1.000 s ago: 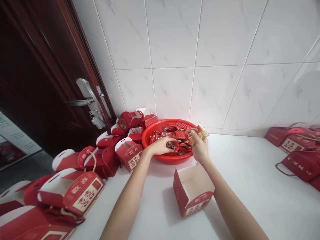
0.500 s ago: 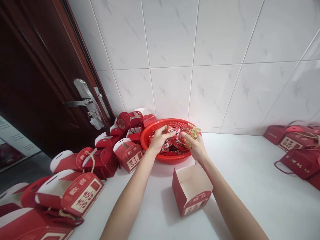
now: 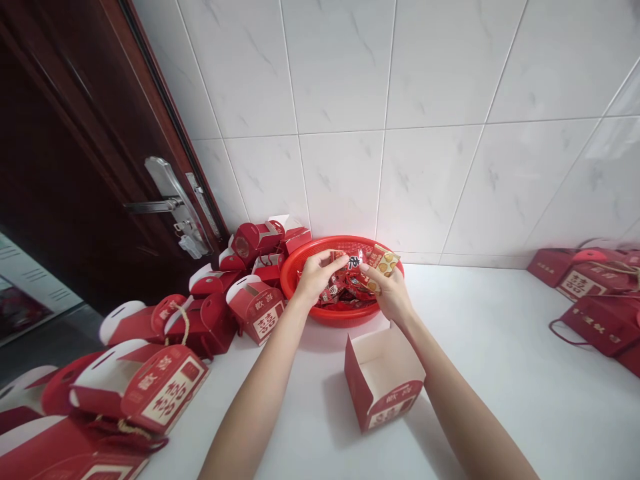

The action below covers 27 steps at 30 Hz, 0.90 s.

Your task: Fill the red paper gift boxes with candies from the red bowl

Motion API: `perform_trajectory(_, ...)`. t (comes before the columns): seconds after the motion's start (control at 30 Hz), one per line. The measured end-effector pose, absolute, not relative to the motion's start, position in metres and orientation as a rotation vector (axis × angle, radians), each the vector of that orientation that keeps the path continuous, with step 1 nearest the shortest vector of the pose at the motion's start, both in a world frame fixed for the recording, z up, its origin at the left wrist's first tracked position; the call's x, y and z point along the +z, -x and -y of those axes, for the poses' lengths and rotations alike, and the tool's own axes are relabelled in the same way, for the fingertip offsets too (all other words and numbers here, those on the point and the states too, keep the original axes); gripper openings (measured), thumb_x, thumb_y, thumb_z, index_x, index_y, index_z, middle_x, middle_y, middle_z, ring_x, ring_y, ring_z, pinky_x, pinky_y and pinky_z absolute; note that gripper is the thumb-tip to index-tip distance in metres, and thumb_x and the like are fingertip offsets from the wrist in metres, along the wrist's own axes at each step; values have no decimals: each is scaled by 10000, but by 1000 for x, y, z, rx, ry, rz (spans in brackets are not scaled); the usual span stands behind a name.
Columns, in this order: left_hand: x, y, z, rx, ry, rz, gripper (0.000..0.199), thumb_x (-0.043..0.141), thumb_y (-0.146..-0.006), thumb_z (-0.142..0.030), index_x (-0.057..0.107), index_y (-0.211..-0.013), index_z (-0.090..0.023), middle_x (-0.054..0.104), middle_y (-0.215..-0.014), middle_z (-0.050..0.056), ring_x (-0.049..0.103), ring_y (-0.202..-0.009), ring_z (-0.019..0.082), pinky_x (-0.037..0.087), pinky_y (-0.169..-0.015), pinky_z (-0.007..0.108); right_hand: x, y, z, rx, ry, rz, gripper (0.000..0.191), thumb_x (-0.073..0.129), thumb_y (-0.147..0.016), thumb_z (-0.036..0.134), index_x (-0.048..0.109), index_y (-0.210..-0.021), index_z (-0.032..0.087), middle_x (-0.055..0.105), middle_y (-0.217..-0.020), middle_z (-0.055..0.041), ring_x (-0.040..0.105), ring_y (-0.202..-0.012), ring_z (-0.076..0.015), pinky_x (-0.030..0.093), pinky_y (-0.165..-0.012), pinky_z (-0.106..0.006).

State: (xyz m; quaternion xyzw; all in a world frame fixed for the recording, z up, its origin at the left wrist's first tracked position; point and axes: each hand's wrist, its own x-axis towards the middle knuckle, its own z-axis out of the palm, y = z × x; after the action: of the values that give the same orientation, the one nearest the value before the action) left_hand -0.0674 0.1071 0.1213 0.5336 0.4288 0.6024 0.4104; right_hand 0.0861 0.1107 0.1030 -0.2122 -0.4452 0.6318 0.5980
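Note:
Both my hands are above a red plastic basket [image 3: 345, 319] that holds several red-wrapped candies [image 3: 345, 293]. My left hand [image 3: 316, 277] pinches a small red candy packet [image 3: 341, 259] between thumb and fingers. In my right hand [image 3: 393, 290] is a gold-and-red snack packet [image 3: 385, 261], and its thumb presses near another red wrapper [image 3: 357, 260] with dark lettering between the hands. Which hand bears that wrapper I cannot tell. Below my right wrist an open red gift box [image 3: 385, 380] with a pale inside stands on the white tabletop [image 3: 310, 427].
Several red gift boxes [image 3: 165, 393] crowd the left side, some with rope handles. More closed red boxes [image 3: 595, 323] lie at the far right. Behind the basket rises a tiled wall [image 3: 345, 180]. A dark wooden door with a metal handle [image 3: 155, 205] is at the left.
The red wrapper between my hands has turned, so its dark lettering now shows. My hands have stayed almost in place over the basket.

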Motion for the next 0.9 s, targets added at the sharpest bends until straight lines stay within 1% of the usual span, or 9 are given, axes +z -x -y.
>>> perform_trajectory(0.17,124,65,-107,1444,-1472,-1130,399,787,-674,-549,728,-790,-171,723,-798,26,664,-830,210,524,-795,325,108,-81,-104,1487,468,1005,366,903,-606,315,730,-910,207,773,-912,-32,726,-867,-242,591,-852,-392)
perform_trajectory(0.27,126,82,-107,1334,-1546,-1267,437,669,-762,-613,730,-727,-182,728,-748,39,678,-803,234,532,-779,344,108,-82,-107,1506,514,913,345,893,-588,298,715,-871,215,768,-887,-25,725,-834,-241,596,-776,-376)
perform_trajectory(0.33,124,99,-107,1245,-1657,-1476,423,636,-784,-595,725,-679,-195,729,-709,38,679,-772,239,524,-756,335,107,-84,-110,1526,540,845,324,875,-575,271,704,-846,222,759,-845,-9,716,-780,-222,589,-702,-343)
perform_trajectory(0.4,119,112,-108,1058,-1828,-1689,293,715,-715,-504,728,-653,-218,730,-685,25,674,-750,239,500,-725,312,107,-85,-113,1549,560,788,310,861,-551,240,698,-815,227,746,-794,11,699,-722,-197,576,-637,-307)
perform_trajectory(0.47,113,120,-109,813,-1922,-1769,168,799,-586,-385,735,-639,-239,719,-642,9,670,-715,236,476,-674,288,107,-85,-114,1562,566,769,293,854,-540,223,694,-786,227,738,-761,20,687,-692,-180,564,-602,-282)
perform_trajectory(0.53,107,121,-111,657,-1937,-1763,161,814,-500,-286,745,-642,-253,692,-588,-8,659,-656,222,449,-615,269,106,-85,-114,1559,562,777,272,851,-547,222,686,-764,229,734,-749,23,684,-687,-174,560,-596,-274)
perform_trajectory(0.6,104,118,-112,609,-1941,-1739,190,793,-483,-237,758,-668,-262,654,-540,-29,632,-591,200,428,-578,261,106,-84,-114,1552,559,801,262,849,-565,229,680,-765,232,735,-761,21,691,-708,-178,565,-618,-282)
perform_trajectory(0.7,108,115,-113,699,-1939,-1703,178,781,-502,-259,755,-677,-248,629,-528,-38,608,-567,191,432,-582,268,104,-85,-115,1548,547,843,277,854,-593,255,674,-803,233,741,-799,10,708,-756,-197,576,-657,-306)
perform_trajectory(0.9,131,115,-101,1194,-1724,-1459,257,770,-575,-311,692,-784,-183,692,-791,2,633,-706,179,487,-664,283,100,-85,-117,1547,550,819,358,875,-544,233,660,-831,238,755,-815,6,716,-776,-215,585,-675,-327)
